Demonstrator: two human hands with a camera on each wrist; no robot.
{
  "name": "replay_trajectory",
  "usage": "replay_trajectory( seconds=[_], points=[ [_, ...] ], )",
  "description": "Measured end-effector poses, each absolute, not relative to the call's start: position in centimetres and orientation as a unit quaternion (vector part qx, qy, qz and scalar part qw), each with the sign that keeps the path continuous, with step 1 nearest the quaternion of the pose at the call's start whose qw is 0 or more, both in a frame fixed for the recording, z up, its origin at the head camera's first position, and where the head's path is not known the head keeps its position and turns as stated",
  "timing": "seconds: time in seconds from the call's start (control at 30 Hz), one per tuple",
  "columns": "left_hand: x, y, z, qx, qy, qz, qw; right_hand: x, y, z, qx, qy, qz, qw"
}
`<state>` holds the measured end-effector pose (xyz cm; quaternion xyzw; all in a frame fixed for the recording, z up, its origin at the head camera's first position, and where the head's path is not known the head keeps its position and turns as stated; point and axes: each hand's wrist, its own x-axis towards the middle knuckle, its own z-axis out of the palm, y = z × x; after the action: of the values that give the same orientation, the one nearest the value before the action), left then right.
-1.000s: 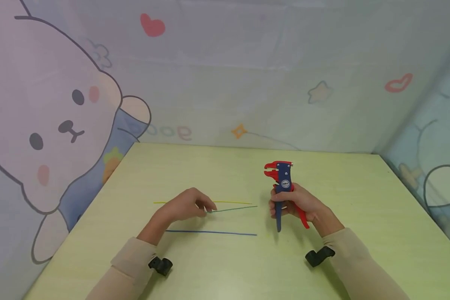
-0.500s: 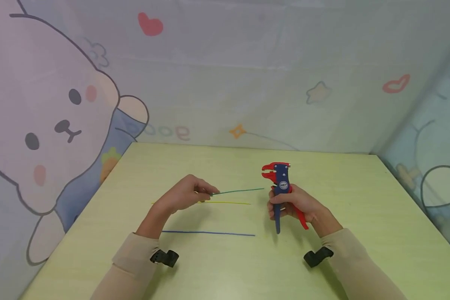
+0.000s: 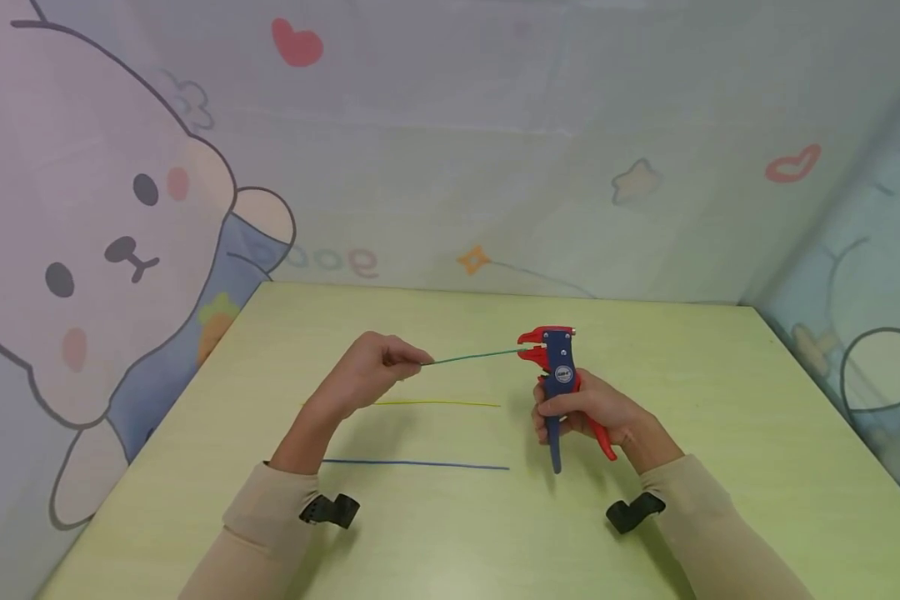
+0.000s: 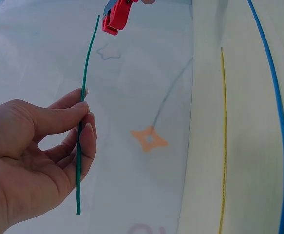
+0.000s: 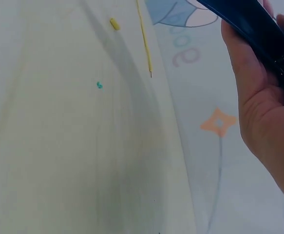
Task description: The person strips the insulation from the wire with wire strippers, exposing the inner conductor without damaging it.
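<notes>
My left hand [image 3: 371,371] pinches a thin green wire [image 3: 471,357] between thumb and fingertips, raised over the table. In the left wrist view, the green wire [image 4: 86,63] runs past both sides of my fingers. Its far tip comes right at the red jaws of a wire stripper [image 3: 557,358], which has a blue body and a red rear handle. My right hand [image 3: 596,407] grips the stripper upright by its handles; its jaws stand apart. In the right wrist view, part of the dark blue wire stripper [image 5: 254,24] shows in my right hand [image 5: 261,102].
A yellow wire [image 3: 438,402] with a bare tip lies behind a blue wire [image 3: 420,463] on the table [image 3: 450,542]. A short yellow piece [image 5: 115,23] and a tiny green bit [image 5: 99,85] lie there too. A printed cloth [image 3: 450,167] hangs behind.
My left hand has lifted the green wire off the table, up and away from me, bringing its tip to the stripper's jaws. My right hand has shifted only slightly left.
</notes>
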<state>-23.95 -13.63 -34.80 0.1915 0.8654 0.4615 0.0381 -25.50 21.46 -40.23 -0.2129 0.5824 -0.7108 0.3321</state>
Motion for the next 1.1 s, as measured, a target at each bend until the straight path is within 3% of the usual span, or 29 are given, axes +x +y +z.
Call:
replay_trajectory(
  seconds=[0.3,1.1],
  points=[
    [-23.66,-12.95,-34.52,0.180,0.878,0.444,0.000,-25.36,21.14,-40.16,-0.238,0.588,-0.699,0.330],
    [-23.56,-12.79,-34.63,0.194,0.884,0.424,0.007,-24.97,20.84,-40.11,-0.209,0.642,-0.667,0.314]
  ],
)
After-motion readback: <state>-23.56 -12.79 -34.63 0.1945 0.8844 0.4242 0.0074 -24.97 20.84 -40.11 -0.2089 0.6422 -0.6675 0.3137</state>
